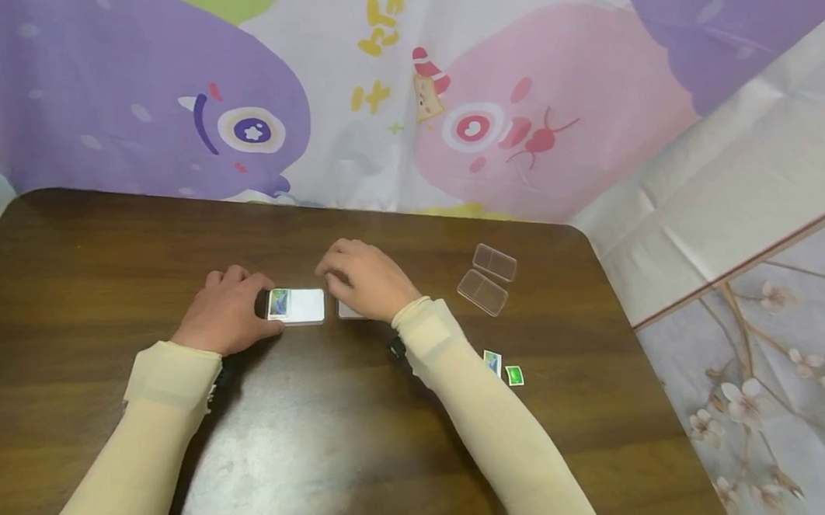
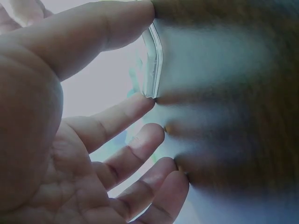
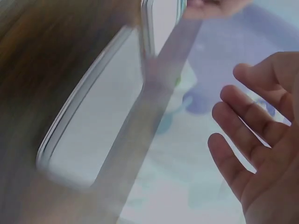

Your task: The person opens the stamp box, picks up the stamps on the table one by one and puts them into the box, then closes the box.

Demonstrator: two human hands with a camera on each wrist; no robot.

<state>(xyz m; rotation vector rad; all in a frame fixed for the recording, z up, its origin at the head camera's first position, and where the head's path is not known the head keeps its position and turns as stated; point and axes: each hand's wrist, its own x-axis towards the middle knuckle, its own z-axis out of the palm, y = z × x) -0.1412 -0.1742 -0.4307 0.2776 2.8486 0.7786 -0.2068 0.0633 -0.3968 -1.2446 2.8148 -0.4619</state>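
Note:
My left hand (image 1: 221,314) holds the left end of a small flat plastic case (image 1: 306,305) between thumb and index finger. White lining fills the case, and a small colourful picture card (image 1: 279,304) lies at its left end. In the left wrist view, thumb and index fingertip meet the edge of the case (image 2: 153,65). My right hand (image 1: 372,279) hovers over a second white-lined case (image 1: 349,310), which it partly hides. In the right wrist view its fingers (image 3: 243,140) are loosely bent and apart from that case (image 3: 100,116).
Two clear lids (image 1: 494,262) lie side by side toward the table's right. Nearer me, beside my right sleeve, are another picture card (image 1: 492,361) and a small green card (image 1: 514,375). A cartoon-print cloth (image 1: 351,159) hangs behind the brown table (image 1: 309,418).

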